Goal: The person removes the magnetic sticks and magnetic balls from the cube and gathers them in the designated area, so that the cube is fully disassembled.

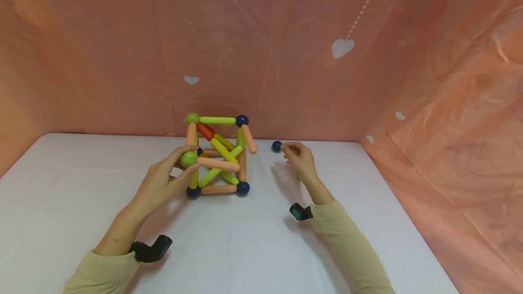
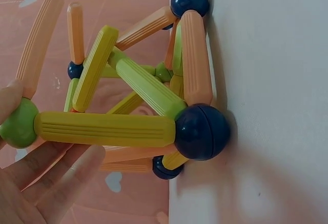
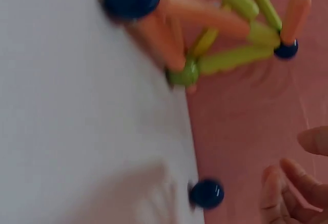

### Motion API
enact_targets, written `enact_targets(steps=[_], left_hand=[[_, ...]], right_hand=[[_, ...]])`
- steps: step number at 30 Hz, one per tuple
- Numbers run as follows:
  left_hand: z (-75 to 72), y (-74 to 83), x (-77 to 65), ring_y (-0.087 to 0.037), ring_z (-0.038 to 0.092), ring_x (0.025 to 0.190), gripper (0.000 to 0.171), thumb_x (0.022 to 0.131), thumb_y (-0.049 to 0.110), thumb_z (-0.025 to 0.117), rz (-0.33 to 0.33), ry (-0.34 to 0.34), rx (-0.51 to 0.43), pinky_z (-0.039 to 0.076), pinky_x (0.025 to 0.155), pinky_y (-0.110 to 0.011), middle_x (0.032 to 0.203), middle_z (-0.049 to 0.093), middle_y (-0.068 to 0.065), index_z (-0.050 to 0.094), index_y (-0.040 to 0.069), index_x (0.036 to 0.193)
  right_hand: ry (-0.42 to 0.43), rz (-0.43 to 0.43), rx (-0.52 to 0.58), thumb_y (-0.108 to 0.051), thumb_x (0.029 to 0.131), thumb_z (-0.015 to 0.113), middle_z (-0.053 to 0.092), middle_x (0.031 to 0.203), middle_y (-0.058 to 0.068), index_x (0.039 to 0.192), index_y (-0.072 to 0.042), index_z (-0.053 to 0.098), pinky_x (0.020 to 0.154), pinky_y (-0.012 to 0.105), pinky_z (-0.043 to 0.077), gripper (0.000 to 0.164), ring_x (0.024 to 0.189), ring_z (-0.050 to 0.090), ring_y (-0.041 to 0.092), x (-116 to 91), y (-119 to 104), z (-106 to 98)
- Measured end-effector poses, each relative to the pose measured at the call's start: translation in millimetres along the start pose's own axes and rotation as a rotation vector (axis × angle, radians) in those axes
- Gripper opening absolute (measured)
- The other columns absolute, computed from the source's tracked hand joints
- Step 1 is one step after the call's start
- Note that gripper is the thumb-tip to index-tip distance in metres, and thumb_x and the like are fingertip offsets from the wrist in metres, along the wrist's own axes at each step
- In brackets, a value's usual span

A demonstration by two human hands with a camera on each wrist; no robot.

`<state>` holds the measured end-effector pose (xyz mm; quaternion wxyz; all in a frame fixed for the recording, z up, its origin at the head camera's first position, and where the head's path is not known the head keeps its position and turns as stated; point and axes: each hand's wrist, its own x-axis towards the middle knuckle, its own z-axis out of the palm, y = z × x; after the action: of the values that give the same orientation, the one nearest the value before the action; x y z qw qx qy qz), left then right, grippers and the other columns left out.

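A frame of magnetic sticks and balls stands on the white table, with dark blue balls at its base. At its upper near left corner my left hand pinches a green ball between thumb and fingers. From that ball a peach stick points right, and a yellow stick runs down to a blue ball. My right hand hovers beside a loose dark blue ball on the table. In the right wrist view its thumb and fingers are apart, with a gap to that ball.
Behind the table hangs a pink-orange cloth with white hearts, which also covers the right side. A yellow-green piece shows partly from behind my right hand. A peach stick slants from the frame's far right top ball, its other end free.
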<state>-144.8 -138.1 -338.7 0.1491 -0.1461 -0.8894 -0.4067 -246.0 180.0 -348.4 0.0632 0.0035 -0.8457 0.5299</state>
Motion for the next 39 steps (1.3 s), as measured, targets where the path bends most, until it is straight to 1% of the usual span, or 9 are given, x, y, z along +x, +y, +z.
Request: enact_targets(steps=[4,8,15,17,20,24,30,35,39], left_hand=[[2.3,-1.1,1.9,-0.03,0.063,0.093,0.043,0.096,0.028,0.059,-0.003,-0.008,-0.01,0.049,0.065,-0.034,0.098,0.067,-0.011,0.048,0.013,0.135],[2.7,-2.0,2.3,-0.029,0.063,0.092,0.043,0.096,0.029,0.059,-0.009,-0.011,-0.007,0.048,0.063,-0.031,0.096,0.067,-0.01,0.048,0.013,0.135],[1.8,-2.6,4.5,-0.029,0.063,0.092,0.043,0.096,0.028,0.059,-0.006,0.0,-0.005,0.049,0.063,-0.032,0.097,0.067,-0.011,0.049,0.014,0.134],[2.0,-3.2,5.0,-0.029,0.063,0.092,0.043,0.096,0.028,0.06,-0.002,0.004,-0.004,0.049,0.064,-0.032,0.097,0.067,-0.011,0.049,0.013,0.134],[2.5,-4.5,5.3,-0.029,0.063,0.091,0.042,0.096,0.027,0.06,0.005,0.011,-0.001,0.048,0.064,-0.033,0.096,0.067,-0.011,0.049,0.012,0.134],[3.4,-5.3,5.6,-0.029,0.063,0.091,0.042,0.096,0.028,0.06,-0.001,0.012,-0.008,0.048,0.063,-0.033,0.096,0.067,-0.011,0.049,0.012,0.134],[6.1,-5.6,6.9,-0.029,0.063,0.09,0.042,0.095,0.027,0.06,0.011,0.022,-0.017,0.047,0.063,-0.032,0.096,0.068,-0.012,0.05,0.012,0.133],[7.6,-5.7,7.8,-0.029,0.063,0.091,0.042,0.095,0.027,0.06,0.0,0.012,-0.024,0.047,0.065,-0.033,0.095,0.067,-0.012,0.049,0.012,0.134],[7.3,-6.1,7.5,-0.029,0.062,0.091,0.043,0.096,0.029,0.059,-0.01,0.002,-0.028,0.047,0.065,-0.033,0.096,0.067,-0.012,0.049,0.013,0.134]], right_hand=[[0.005,-0.06,0.113,-0.019,0.092,0.063,0.067,0.102,0.023,0.108,0.0,0.067,0.067,0.027,0.052,0.025,0.076,0.063,0.016,4.6,-11.4,12.8],[-0.015,-0.073,0.177,-0.021,0.091,0.065,0.068,0.102,0.02,0.111,0.0,0.066,0.065,0.026,0.052,0.028,0.08,0.065,0.025,7.2,-25.3,27.2],[-0.077,-0.044,0.171,-0.029,0.089,0.067,0.066,0.109,0.017,0.121,-0.001,0.061,0.065,0.026,0.053,0.042,0.087,0.065,0.026,13.0,-54.9,49.2],[-0.104,-0.04,0.159,-0.03,0.088,0.069,0.064,0.113,0.016,0.125,-0.001,0.059,0.068,0.025,0.052,0.048,0.095,0.063,0.029,13.8,-61.7,53.4],[-0.11,-0.035,0.134,-0.028,0.085,0.072,0.062,0.117,0.016,0.126,-0.001,0.057,0.08,0.032,0.053,0.051,0.101,0.062,0.028,13.3,-68.4,60.3],[-0.075,-0.056,0.12,-0.018,0.082,0.074,0.063,0.114,0.018,0.123,0.0,0.058,0.087,0.035,0.052,0.048,0.102,0.062,0.03,13.6,-70.5,68.6],[-0.022,-0.125,0.116,-0.011,0.083,0.069,0.063,0.102,0.017,0.117,0.0,0.062,0.077,0.03,0.051,0.037,0.091,0.061,0.029,12.7,-66.1,72.4],[-0.01,-0.169,0.091,-0.011,0.086,0.065,0.064,0.102,0.019,0.119,-0.002,0.064,0.078,0.033,0.052,0.034,0.092,0.063,0.033,11.3,-59.6,69.1],[-0.016,-0.146,0.095,-0.016,0.087,0.067,0.066,0.107,0.016,0.123,-0.008,0.064,0.077,0.028,0.05,0.037,0.091,0.063,0.023,9.0,-50.6,62.7]])
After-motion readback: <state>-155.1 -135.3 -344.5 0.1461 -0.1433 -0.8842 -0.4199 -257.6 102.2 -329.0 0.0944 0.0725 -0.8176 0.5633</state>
